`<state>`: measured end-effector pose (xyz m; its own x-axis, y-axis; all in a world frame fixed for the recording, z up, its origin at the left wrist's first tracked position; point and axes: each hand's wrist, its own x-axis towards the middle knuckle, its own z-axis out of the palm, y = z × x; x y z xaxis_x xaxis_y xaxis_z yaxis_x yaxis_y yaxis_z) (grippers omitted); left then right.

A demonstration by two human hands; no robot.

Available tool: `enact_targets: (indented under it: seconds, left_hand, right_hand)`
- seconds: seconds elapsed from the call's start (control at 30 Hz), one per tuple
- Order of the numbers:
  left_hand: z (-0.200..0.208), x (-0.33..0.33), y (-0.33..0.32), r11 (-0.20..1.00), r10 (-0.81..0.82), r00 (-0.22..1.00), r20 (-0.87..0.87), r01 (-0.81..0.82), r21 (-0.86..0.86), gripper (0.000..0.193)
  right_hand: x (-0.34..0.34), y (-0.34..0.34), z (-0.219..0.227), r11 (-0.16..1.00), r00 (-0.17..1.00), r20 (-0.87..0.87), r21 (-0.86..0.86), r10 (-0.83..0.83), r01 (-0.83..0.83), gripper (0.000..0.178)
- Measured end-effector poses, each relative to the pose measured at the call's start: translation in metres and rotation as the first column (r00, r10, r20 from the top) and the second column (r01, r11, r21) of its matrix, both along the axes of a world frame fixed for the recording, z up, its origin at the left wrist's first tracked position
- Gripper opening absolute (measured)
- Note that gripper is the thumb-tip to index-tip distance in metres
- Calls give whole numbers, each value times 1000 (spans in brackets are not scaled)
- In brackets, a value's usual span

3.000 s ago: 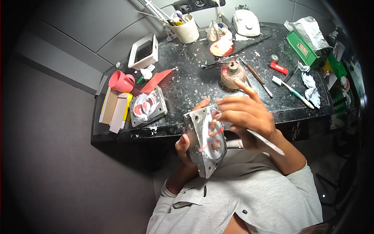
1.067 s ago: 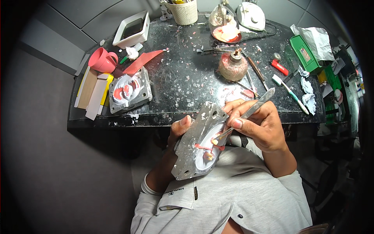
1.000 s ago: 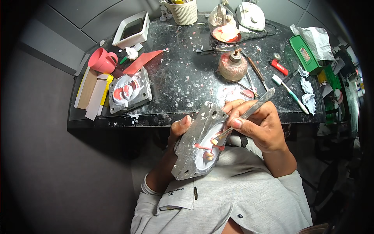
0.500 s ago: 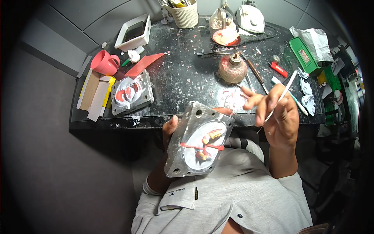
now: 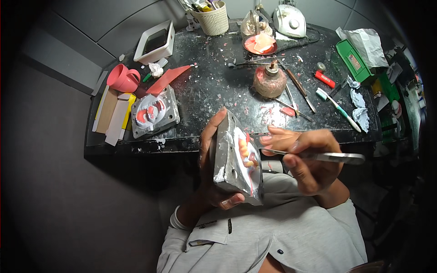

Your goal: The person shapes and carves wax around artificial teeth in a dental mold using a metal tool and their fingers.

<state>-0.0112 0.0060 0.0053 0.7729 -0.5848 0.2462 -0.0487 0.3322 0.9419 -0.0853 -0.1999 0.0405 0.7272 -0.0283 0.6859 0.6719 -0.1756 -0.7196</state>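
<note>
Black, crumb-littered bench (image 5: pixel 207 91) meets grey panelled wall (image 5: pixel 98 20) beyond the held mould (image 5: pixel 226 157).

The left hand (image 5: pixel 207 150) holds a metal flask half (image 5: pixel 225 152) steeply tilted, its plaster face and yellowish teeth (image 5: pixel 244 149) turned toward the right hand (image 5: pixel 318 144). The right hand holds a slim metal instrument (image 5: pixel 337 157), tip near the plaster; contact cannot be determined. The bench (image 5: pixel 205 102) carries a second flask half (image 5: pixel 171 117), burner (image 5: pixel 269 85) and toothbrush (image 5: pixel 338 108).

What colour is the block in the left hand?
The block is grey, with white smears along its edge. It shows best in the head view.
</note>
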Motion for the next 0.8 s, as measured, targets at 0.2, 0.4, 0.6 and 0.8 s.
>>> enact_targets:
  seconds: [0.2, 0.4, 0.6, 0.8]
  left_hand:
    - [2, -5, -3, 998, -41, 999, 15, 41, -43, 135]
    - [-3, -4, 2, 999, -34, 996, 78, 33, 7, 134]
    - [-11, 5, 1, 998, -57, 934, 354, 55, 16, 133]
    - [3, -11, -9, 997, 29, 999, 37, -26, -74, 136]
  right_hand:
    - [3, 8, 7, 956, 993, 108, -284, -41, 71, 17]
    - [1, 9, 7, 969, 1000, 19, -247, 3, 2, 17]
    - [2, 10, 8, 957, 1000, 30, -290, -2, 10, 20]
    - [3, 9, 7, 951, 998, 54, -309, -10, 27, 22]
